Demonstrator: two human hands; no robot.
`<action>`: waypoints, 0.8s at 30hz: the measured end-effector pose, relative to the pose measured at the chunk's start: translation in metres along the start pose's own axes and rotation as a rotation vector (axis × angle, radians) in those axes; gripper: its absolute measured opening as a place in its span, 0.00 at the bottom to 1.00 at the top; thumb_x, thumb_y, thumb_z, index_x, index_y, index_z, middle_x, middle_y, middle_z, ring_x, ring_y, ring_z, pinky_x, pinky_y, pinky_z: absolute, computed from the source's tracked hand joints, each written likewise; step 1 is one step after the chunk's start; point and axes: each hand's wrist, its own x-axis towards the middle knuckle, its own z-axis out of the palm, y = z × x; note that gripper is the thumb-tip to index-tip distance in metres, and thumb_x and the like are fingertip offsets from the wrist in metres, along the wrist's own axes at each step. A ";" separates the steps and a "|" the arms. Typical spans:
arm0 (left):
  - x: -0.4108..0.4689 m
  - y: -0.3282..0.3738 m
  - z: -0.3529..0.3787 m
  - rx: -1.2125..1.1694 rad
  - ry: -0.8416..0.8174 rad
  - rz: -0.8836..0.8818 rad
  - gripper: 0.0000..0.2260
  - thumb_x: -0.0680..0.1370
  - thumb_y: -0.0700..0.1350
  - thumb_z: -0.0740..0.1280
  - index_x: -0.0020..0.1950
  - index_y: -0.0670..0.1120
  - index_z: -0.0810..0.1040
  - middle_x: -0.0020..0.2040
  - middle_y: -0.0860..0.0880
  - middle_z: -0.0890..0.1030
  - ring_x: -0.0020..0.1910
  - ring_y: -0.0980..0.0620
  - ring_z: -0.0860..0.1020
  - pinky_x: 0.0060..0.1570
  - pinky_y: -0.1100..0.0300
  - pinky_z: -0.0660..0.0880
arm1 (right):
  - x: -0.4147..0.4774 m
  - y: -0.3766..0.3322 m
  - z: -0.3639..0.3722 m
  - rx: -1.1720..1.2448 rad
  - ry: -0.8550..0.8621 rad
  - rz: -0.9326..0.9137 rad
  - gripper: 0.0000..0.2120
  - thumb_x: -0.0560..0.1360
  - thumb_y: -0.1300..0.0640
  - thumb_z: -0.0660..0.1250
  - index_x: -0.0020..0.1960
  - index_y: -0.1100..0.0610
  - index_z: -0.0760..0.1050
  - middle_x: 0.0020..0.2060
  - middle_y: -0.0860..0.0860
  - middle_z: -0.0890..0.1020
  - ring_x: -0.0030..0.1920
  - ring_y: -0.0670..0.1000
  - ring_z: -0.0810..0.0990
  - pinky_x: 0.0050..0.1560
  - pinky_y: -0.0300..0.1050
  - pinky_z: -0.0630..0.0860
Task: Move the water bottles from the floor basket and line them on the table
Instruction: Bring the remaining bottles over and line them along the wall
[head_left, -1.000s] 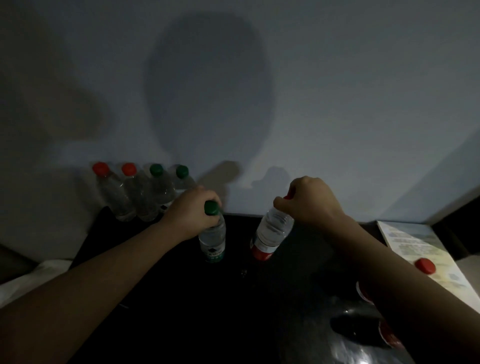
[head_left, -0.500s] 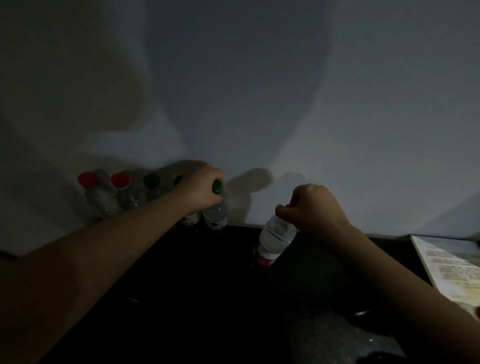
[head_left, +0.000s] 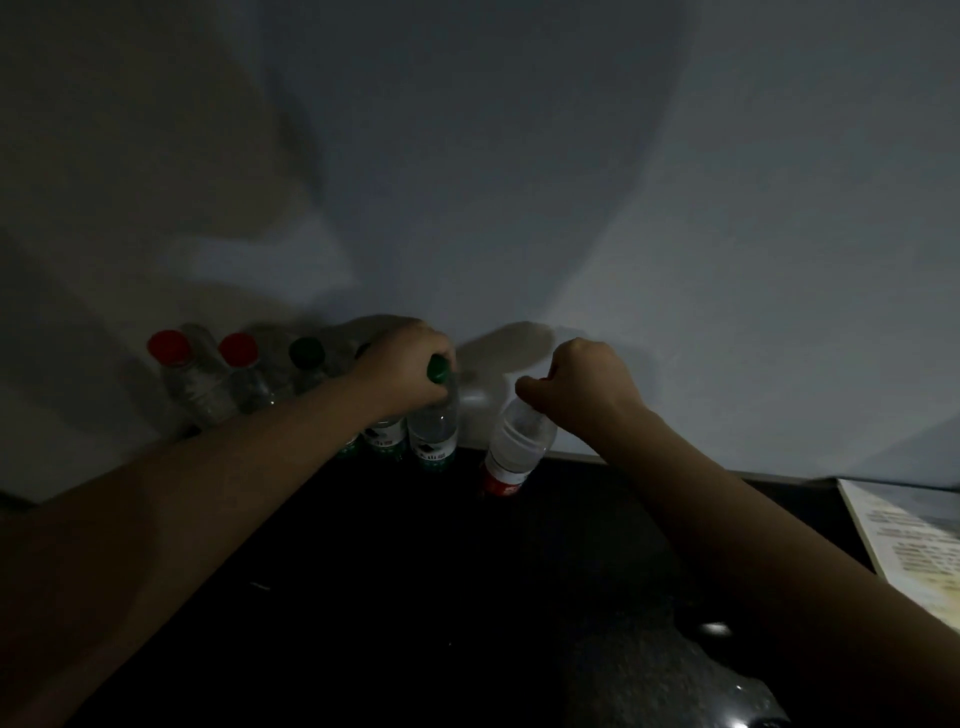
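A row of clear water bottles stands along the wall at the back of the dark table (head_left: 467, 597): two with red caps (head_left: 168, 345) (head_left: 238, 349), then green-capped ones (head_left: 306, 352). My left hand (head_left: 402, 369) grips the neck of a green-capped bottle (head_left: 434, 436) at the right end of that row. My right hand (head_left: 582, 387) grips the top of a red-labelled bottle (head_left: 514, 452), tilted, a little to the right of it. The floor basket is out of view.
A printed sheet or booklet (head_left: 914, 551) lies at the table's right edge. The white wall (head_left: 519, 182) rises directly behind the bottles. The room is dim, and the table's near part shows only glints.
Both hands have carried their bottles away from me to the wall. The green-capped bottle now stands beside the row; the red-labelled one has closed in to its right.
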 end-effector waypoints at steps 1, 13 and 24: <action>-0.001 0.000 0.000 -0.007 -0.002 -0.001 0.09 0.64 0.41 0.72 0.39 0.54 0.79 0.44 0.46 0.79 0.45 0.46 0.78 0.47 0.50 0.77 | 0.004 -0.003 0.002 0.007 -0.005 0.015 0.21 0.71 0.49 0.69 0.28 0.58 0.64 0.25 0.52 0.69 0.27 0.50 0.69 0.25 0.39 0.61; 0.000 -0.010 0.010 -0.047 0.051 -0.042 0.12 0.68 0.39 0.71 0.51 0.42 0.80 0.51 0.42 0.77 0.50 0.44 0.76 0.50 0.56 0.73 | 0.012 -0.019 0.027 -0.028 -0.099 -0.053 0.19 0.74 0.46 0.66 0.49 0.64 0.77 0.45 0.60 0.82 0.43 0.59 0.82 0.47 0.55 0.81; 0.003 -0.012 0.010 -0.069 0.032 -0.074 0.08 0.68 0.39 0.73 0.45 0.39 0.78 0.44 0.42 0.76 0.43 0.45 0.76 0.40 0.58 0.70 | 0.014 -0.015 0.020 0.037 -0.172 -0.160 0.14 0.69 0.55 0.73 0.50 0.64 0.77 0.45 0.60 0.82 0.43 0.58 0.82 0.47 0.56 0.81</action>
